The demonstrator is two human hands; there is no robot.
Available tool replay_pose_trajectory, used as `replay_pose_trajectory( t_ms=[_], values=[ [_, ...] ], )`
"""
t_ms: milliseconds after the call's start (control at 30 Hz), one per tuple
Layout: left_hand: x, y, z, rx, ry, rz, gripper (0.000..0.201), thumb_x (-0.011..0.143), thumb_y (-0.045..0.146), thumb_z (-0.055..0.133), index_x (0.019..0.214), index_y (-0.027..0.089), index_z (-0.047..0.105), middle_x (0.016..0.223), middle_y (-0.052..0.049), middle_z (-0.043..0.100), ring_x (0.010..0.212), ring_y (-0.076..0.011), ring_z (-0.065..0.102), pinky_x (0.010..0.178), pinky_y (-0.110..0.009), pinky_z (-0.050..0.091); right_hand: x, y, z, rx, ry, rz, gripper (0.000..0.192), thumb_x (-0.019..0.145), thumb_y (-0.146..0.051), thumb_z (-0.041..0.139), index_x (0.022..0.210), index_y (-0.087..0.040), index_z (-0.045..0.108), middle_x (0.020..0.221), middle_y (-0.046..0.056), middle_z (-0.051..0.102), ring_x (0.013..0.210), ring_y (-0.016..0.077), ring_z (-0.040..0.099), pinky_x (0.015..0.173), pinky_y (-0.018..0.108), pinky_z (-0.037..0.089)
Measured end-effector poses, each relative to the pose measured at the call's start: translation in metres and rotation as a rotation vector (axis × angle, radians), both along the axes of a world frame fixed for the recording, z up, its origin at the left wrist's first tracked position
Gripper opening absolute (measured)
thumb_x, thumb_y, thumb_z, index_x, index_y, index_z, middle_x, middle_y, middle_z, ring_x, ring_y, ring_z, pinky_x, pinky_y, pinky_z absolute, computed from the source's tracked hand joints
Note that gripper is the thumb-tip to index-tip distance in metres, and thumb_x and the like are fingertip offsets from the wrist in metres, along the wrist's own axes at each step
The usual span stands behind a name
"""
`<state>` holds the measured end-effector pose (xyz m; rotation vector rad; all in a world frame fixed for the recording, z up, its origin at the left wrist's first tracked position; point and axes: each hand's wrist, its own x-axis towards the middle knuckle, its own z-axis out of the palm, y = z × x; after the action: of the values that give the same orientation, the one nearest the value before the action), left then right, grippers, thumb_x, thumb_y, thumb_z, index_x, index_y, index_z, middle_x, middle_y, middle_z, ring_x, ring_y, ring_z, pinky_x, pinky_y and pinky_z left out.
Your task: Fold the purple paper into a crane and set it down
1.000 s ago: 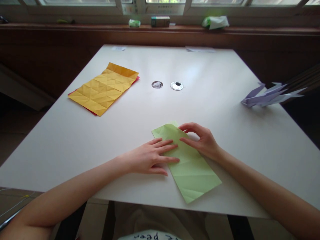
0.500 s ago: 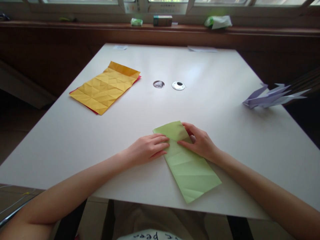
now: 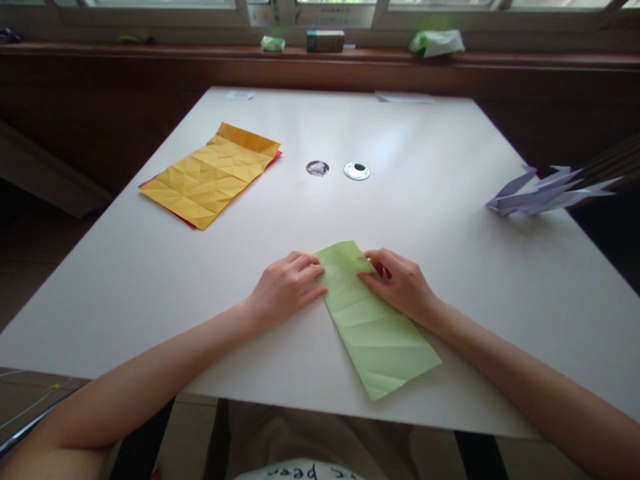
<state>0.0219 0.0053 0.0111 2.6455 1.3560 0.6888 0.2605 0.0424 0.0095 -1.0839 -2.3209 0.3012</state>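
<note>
**Both hands pressing on the green sheet at the table's near edge**

Closest in, the green paper (image 3: 373, 320) is lying flat on the white table (image 3: 450, 220), running on a slant from its near corner by the table's front edge up toward the middle, creases showing across it. At its far end, both hands are working it. The left hand (image 3: 285, 287) is sitting on the table at the sheet's left edge, fingers curled in narrow, the fingertips (image 3: 315, 272) pressing against the paper's border. The right hand (image 3: 403, 285) is coming in from the other side, fingers bent and close together, resting on the sheet's right edge near the top; whether it is pinching a flap or only pressing down, I cannot tell. The two hands are facing each other with the top of the sheet between them.

Moving up the table, a yellow creased sheet (image 3: 210, 177) is lying well to the left, with a sliver of red paper showing under its edges. Near the middle, two small round things are sitting side by side, a grey disc (image 3: 317, 168) and a white ring with a dark centre (image 3: 357, 171). Out at the right edge, a pale purple folded paper figure (image 3: 545, 192) is pointing off the table.

Farthest back, a wooden sill is carrying a small box (image 3: 325, 41) and a crumpled white-green wrapper (image 3: 437, 43).
</note>
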Motion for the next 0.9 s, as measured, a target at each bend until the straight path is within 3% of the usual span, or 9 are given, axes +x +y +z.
replay_pose_trajectory(
  t_ms=[167, 467, 767, 900],
  values=[
    [0.0005, -0.0001, 0.001, -0.023, -0.001, 0.084, 0.027, 0.08, 0.038, 0.06, 0.096, 0.017, 0.059, 0.102, -0.006, 0.063, 0.094, -0.0194, 0.057, 0.074, -0.03, 0.05, 0.0009, -0.0027, -0.001, 0.152, 0.06, 0.206, 0.02, 0.081, -0.012, 0.052, 0.098, -0.022, 0.056, 0.083, 0.005, 0.061, 0.075, 0.0155, 0.058, 0.063, 0.027, 0.049],
    [0.0004, 0.0025, 0.0036, -0.033, 0.028, 0.174, 0.03, 0.075, 0.037, 0.064, 0.094, 0.016, 0.056, 0.1, -0.007, 0.062, 0.091, -0.0226, 0.056, 0.074, -0.034, 0.05, 0.0028, -0.0041, 0.0079, 0.109, 0.046, 0.467, 0.029, 0.086, -0.011, 0.043, 0.106, -0.023, 0.06, 0.11, 0.007, 0.066, 0.104, 0.0176, 0.06, 0.085, 0.032, 0.053],
    [-0.0058, 0.0044, 0.0044, -0.04, -0.005, 0.154, 0.026, 0.078, 0.038, 0.063, 0.091, 0.017, 0.055, 0.1, -0.006, 0.063, 0.091, -0.0211, 0.059, 0.073, -0.033, 0.051, 0.0058, -0.0049, 0.0039, 0.141, 0.011, 0.441, 0.032, 0.08, -0.002, 0.044, 0.098, -0.021, 0.061, 0.107, 0.005, 0.068, 0.093, 0.0153, 0.065, 0.078, 0.027, 0.056],
    [-0.0051, 0.0054, 0.0035, -0.019, -0.045, 0.07, 0.033, 0.08, 0.032, 0.061, 0.107, 0.016, 0.052, 0.113, -0.009, 0.06, 0.102, -0.021, 0.056, 0.082, -0.034, 0.051, 0.0078, -0.0054, 0.0025, 0.129, 0.003, 0.429, 0.033, 0.079, -0.001, 0.043, 0.097, -0.022, 0.061, 0.107, 0.003, 0.068, 0.091, 0.0146, 0.066, 0.074, 0.026, 0.055]
  ],
)
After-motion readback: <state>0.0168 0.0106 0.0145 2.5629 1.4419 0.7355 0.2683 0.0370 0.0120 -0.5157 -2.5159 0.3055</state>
